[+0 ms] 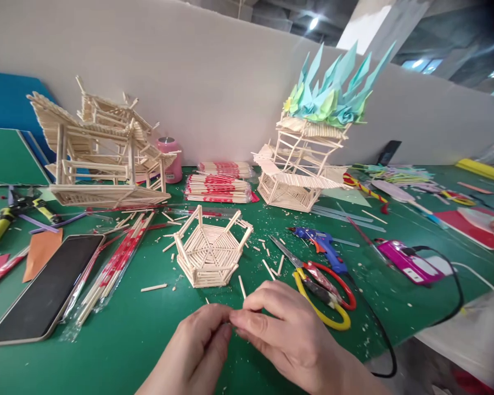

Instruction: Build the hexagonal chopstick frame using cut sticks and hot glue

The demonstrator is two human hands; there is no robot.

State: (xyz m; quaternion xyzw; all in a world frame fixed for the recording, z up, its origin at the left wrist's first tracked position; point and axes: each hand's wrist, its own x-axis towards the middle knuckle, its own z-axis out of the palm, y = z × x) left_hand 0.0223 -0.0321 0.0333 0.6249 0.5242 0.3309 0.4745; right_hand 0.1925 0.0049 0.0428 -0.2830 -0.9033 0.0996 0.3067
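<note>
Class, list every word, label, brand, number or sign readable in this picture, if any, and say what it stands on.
Readable text: none.
Red-patterned clear plastic wrappers around wooden sticks: any lettering is too small and blurred to read.
Magenta plastic box with white patches: any marks are too small to read.
Blue plastic glue gun: no legible brand.
Black-screened phone: dark screen, no visible text.

Stick base (211,251), centre: built of matt bare wood. Smartphone (45,291), lower left: faced in glossy glass. Scissor handles (337,325), right of centre: moulded in plastic. Origami spikes (327,90), upper right: folded from matt paper.
</note>
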